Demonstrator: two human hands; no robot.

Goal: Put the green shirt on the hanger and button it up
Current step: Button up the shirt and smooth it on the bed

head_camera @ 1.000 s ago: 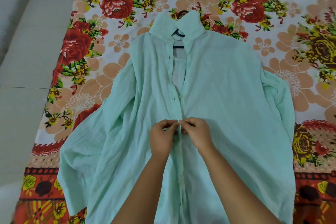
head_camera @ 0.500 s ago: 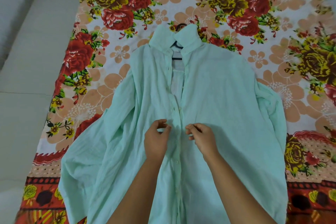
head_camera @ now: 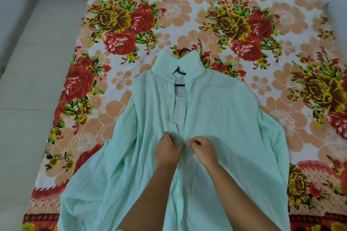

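Note:
The pale green shirt (head_camera: pixel 225 118) lies face up on the floral cloth, collar at the far end. A dark hanger (head_camera: pixel 180 71) sits inside it; its hook pokes out above the collar and a bar shows in the open neck. The front is closed below my hands and gapes open above them up to the collar. My left hand (head_camera: pixel 168 149) pinches the left front edge at mid-chest. My right hand (head_camera: pixel 203 147) pinches the right front edge just beside it. Fingertips of both hands almost meet at the placket.
A floral cloth (head_camera: pixel 244 24) in red, yellow and peach covers the surface under the shirt. A pale cushioned surface (head_camera: pixel 33 99) runs along the left. The shirt's sleeves spread out to both sides.
My hands let go of the lower button spot, parted briefly, then moved up the placket and pinched both edges again. The camera view tilted farther up the cloth.

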